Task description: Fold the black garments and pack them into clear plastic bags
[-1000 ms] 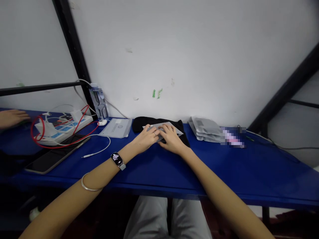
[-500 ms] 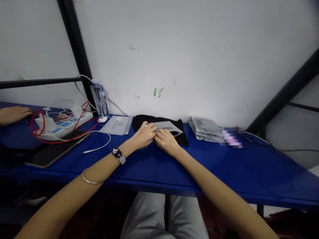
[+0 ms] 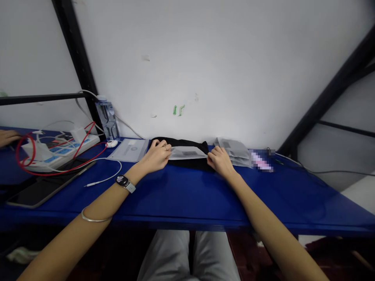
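Note:
A black folded cloth (image 3: 187,162) lies on the blue table (image 3: 187,195) against the wall, with a clear plastic bag (image 3: 187,152) on top of it. My left hand (image 3: 156,155) is closed on the bag's left end. My right hand (image 3: 219,160) pinches the bag's right end. The two hands are spread apart along the bag. A watch and a bangle are on my left arm.
A stack of clear bags (image 3: 234,150) sits right of the cloth. To the left are a flat bag (image 3: 129,149), a water bottle (image 3: 107,118), a power strip (image 3: 55,150) with red and white cables, and a tablet (image 3: 43,187). Another person's hand (image 3: 7,136) rests far left.
My hands were together at the middle of the bag; they have slid apart to its two ends. The view has shifted slightly to the right.

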